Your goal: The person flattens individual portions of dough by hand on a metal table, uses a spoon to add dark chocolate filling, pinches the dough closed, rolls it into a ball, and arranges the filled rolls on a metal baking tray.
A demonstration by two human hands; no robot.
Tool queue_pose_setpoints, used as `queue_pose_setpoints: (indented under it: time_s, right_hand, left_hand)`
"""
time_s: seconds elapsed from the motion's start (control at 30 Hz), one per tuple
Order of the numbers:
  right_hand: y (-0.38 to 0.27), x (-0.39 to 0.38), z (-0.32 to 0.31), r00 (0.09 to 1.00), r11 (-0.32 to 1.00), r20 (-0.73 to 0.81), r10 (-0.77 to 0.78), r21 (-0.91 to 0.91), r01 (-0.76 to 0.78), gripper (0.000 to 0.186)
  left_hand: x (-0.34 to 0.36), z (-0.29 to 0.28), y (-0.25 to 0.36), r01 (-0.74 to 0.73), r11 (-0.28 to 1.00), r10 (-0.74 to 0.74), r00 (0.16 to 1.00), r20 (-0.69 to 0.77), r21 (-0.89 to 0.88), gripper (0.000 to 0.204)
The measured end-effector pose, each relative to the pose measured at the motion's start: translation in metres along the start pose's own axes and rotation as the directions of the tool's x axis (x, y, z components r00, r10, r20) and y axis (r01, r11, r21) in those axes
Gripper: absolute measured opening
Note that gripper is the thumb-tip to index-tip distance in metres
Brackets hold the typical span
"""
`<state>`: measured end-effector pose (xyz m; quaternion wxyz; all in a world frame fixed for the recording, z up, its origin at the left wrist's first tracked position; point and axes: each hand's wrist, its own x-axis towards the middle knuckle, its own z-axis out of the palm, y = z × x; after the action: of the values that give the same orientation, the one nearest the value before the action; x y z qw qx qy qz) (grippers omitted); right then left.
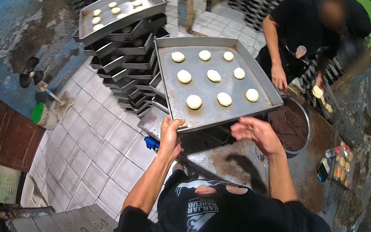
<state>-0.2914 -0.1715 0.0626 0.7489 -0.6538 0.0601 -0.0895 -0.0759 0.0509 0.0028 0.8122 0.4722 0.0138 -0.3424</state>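
Observation:
A square metal baking tray [269, 93] is held up in front of me, tilted a little. Several pale, round dough balls [213, 76] are spaced out in rows on it. My left hand [169, 137] grips its near left corner, the thumb over the rim and the other fingers partly hidden behind. My right hand [261, 134] is just below the near edge toward the right, fingers stretched out and holding nothing. Whether its fingertips touch the tray I cannot tell. Beyond the tray's left side rises a crisscrossed stack of trays [127, 71]; its top tray [149, 11] carries more dough balls.
To the right, a co-worker [297, 25] leans over a round metal bowl [309, 128] of dark brown crumbly filling [289, 128], holding pale dough [317, 91]. A worktable [216, 157] lies under my tray. A container of small round pastries [342, 166], a fan [31, 75] and a lidded bucket [45, 116] stand around.

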Motion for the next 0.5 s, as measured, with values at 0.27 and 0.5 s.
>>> queue_pose_setpoints:
  time_s: [0.27,0.5]
  right_hand:
    - [-0.003,-0.081,0.015,0.982,0.951,-0.059,-0.180,0.244,0.189,0.065]
    - [-0.002,-0.005,0.037,0.997,0.991,0.022,-0.079,0.114,0.076,0.062]
  left_hand:
    - [-0.048,-0.012,0.055,-0.130,0.940,0.152,0.987,0.047,-0.315,0.035]
    - [0.055,0.009,0.156,-0.465,0.825,0.468,0.881,-0.072,-0.323,0.039]
